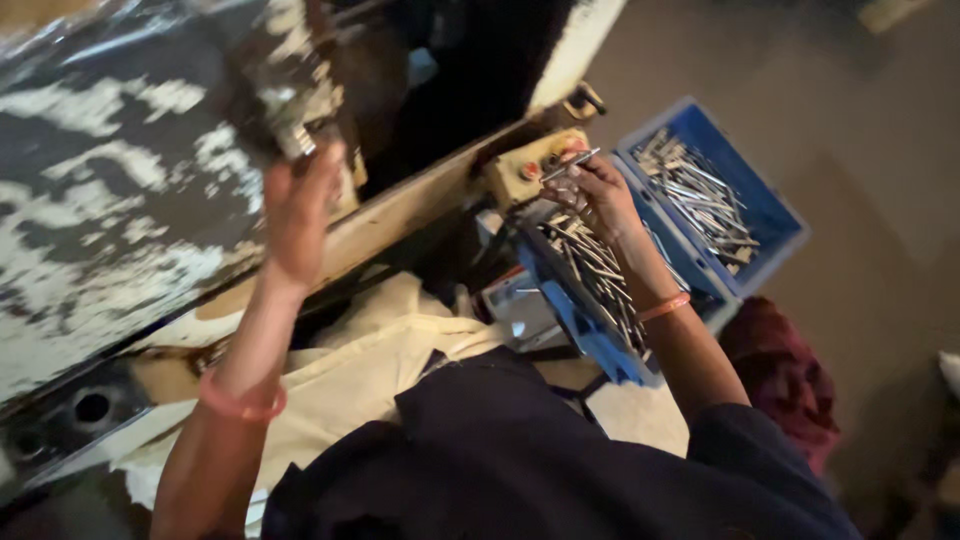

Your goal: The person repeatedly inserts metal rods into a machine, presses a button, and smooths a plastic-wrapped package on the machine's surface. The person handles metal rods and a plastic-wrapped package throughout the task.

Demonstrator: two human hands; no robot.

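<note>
My left hand (298,205) reaches up to a metal part (296,138) on a worn, paint-flaked machine (110,190); its fingers touch the part, and the grip is blurred. My right hand (592,190) holds several thin metal rods (570,165) above a blue crate (590,330) filled with the same rods. Both wrists wear orange bands.
A second blue crate (775,215) of metal rods stands to the right on the floor. A yellowish box with red buttons (525,165) sits on the machine's edge. Cream cloth (360,370) lies below the machine. A dark red cloth (785,370) lies at right.
</note>
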